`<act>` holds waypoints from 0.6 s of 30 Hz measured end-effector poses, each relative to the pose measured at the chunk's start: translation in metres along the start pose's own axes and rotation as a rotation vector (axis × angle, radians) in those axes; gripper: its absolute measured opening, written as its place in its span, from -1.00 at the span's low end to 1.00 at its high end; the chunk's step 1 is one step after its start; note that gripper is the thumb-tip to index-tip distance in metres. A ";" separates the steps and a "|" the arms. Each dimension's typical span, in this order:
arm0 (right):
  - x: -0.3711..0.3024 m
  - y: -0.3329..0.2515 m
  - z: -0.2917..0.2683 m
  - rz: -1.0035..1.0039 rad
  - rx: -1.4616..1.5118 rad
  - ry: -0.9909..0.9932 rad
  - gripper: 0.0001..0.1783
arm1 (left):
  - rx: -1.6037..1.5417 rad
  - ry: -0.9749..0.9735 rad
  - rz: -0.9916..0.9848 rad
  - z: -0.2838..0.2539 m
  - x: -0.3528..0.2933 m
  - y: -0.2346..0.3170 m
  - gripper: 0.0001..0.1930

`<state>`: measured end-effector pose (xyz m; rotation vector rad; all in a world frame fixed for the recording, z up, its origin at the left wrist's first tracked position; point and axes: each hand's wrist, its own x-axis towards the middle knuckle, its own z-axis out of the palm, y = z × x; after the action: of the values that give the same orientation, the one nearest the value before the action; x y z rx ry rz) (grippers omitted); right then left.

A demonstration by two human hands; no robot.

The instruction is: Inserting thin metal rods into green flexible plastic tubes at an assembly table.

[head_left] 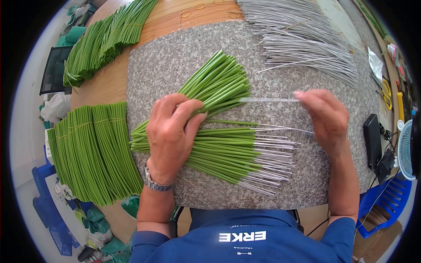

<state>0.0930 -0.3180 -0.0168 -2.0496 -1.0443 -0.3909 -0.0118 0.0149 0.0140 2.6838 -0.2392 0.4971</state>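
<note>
Above the speckled surface [166, 61], the left hand [171, 125] grips a bunch of green tubes [221, 83] and the right hand [328, 116], well apart, pinches a pale wire [272, 100] reaching toward their ends, seemingly threading, which calls for a straight, steady push.

Lit brightly and softly, shadowed only faintly on the speckled grey granite-like desk [307, 186], glinting along slim glossy green stems [219, 81]; bent and blackened toward the fisheye rim.
</note>
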 end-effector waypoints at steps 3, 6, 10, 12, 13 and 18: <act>0.000 -0.005 0.007 -0.033 -0.094 -0.085 -0.57 | 0.031 -0.057 0.073 -0.001 0.002 0.004 -0.74; -0.002 -0.005 0.007 -0.025 -0.116 -0.108 -0.57 | 0.017 -0.022 0.028 0.001 0.000 0.000 -0.75; -0.002 0.003 -0.015 0.069 -0.080 -0.179 -0.57 | 0.012 -0.033 0.066 0.002 -0.002 -0.001 -0.77; -0.002 0.006 -0.018 0.073 -0.084 -0.199 -0.57 | 0.006 -0.034 0.050 0.001 -0.002 0.001 -0.78; -0.003 0.007 -0.018 0.064 -0.078 -0.207 -0.58 | 0.004 -0.037 0.052 0.002 -0.002 0.000 -0.78; -0.004 0.007 -0.018 0.071 -0.058 -0.221 -0.57 | 0.000 -0.063 0.032 0.001 -0.003 0.001 -0.76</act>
<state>0.0979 -0.3364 -0.0111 -2.2125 -1.0970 -0.1627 -0.0148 0.0142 0.0125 2.7020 -0.3010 0.4228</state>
